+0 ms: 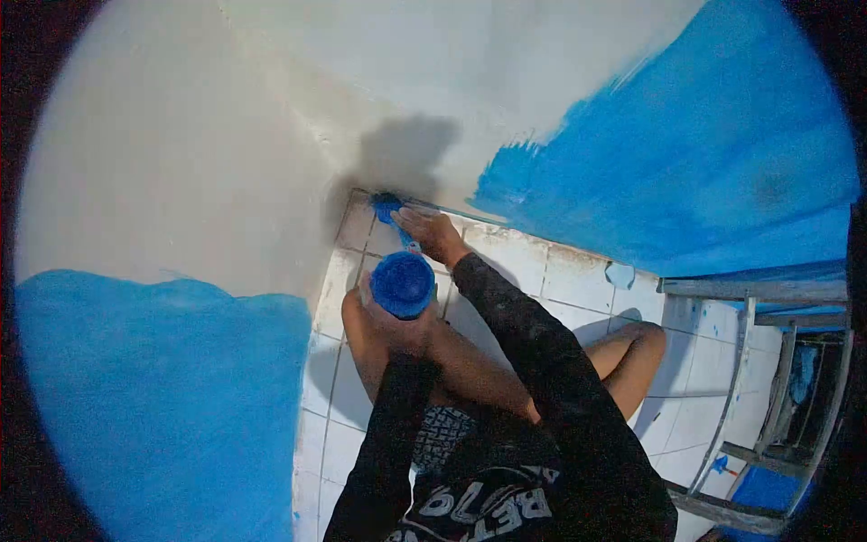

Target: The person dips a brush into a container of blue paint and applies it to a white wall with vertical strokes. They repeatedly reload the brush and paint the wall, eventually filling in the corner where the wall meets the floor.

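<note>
Seen in the head view, in a pale corner part-coated in blue: shows a flat blue coat with a wavy upper edge on the left wall, and a streakier one with a ragged, bristle-marked edge on the right wall. Sits between them on glossy white square tiles, edged with brownish stains along the right wall, with bare legs folded and wearing a black long-sleeved top printed with pale lettering. Holds a round-mouthed container, deep blue across its top, near the middle of the scene, between the knees and the far corner. Has a brush with a blue-coated head just beyond it, low at the far corner; cannot tell whether touching the wall. Reaches far and to the left with the right hand, sleeve slanting in from the near right, wrist low, fingers extended and closed narrowly on the brush. Cups the container from the near side with the left hand, fingers curved around it and forearm running up from the near edge. Includes a ladder-like frame to the right, with bright blue material beneath its near end.
</note>
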Available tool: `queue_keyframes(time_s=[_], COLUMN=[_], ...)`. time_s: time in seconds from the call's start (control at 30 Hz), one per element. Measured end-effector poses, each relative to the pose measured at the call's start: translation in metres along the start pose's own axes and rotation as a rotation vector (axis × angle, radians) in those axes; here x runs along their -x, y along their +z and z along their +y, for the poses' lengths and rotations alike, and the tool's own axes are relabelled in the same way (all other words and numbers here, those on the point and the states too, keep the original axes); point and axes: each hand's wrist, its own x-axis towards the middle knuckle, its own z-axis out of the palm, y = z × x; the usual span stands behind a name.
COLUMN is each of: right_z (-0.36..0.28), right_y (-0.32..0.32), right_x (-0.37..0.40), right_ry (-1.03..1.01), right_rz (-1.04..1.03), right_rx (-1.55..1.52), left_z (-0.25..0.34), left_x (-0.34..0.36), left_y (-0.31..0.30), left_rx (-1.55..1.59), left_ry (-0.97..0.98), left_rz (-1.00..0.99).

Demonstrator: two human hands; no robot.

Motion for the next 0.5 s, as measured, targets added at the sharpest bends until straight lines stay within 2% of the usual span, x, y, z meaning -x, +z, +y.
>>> queue_keyframes(time_s=[0.07,0.1,0.17,0.2,0.27,0.3,0.37,0.4,0.43,0.47,0.5], right_z=[0.024,0.027,0.025,0.023,0.011,0.019,0.018,0.017,0.023,0.020,0.016], right_y=[0.053,0.051,0.032,0.019,-0.022,-0.018,-0.034,-0.039,-0.040,-0.051,-0.062], right_x=[0.006,0.005,0.008,0.010,0.008,0.016,0.022,0.026,0.028,0.030,0.036], right_ry=[0.006,0.005,0.178,0.176,0.024,-0.079,-0.120,-0.155,-0.197,-0.198,-0.199], right_rz=[0.193,0.189,-0.132,-0.138,-0.208,-0.181,-0.181,-0.179,-0.117,-0.118,-0.166], right_rx=[-0.363,-0.366,-0.309,-0.312,-0.075,0.072,0.130,0.190,0.140,0.139,0.240], left_z=[0.005,0.012,0.010,-0.018,-0.094,-0.067,0.018,0.004,-0.025,-0.029,-0.033], left_x=[-0.001,-0.003,-0.002,0.000,0.004,0.001,-0.010,-0.005,0.003,0.004,0.008], left_y=[0.001,-0.001,0.001,0.011,0.040,0.033,0.012,0.012,0.015,0.016,0.013], left_rx=[0.044,0.072,0.145,0.143,0.865,0.863,0.994,0.991,0.561,0.128,0.128], left_ry=[-0.030,-0.057,-0.137,-0.142,-0.080,-0.082,-0.742,-0.741,-0.368,0.001,-0.002], left_rz=[-0.003,-0.018,-0.033,-0.029,0.255,0.258,0.204,0.209,0.143,0.071,0.070])
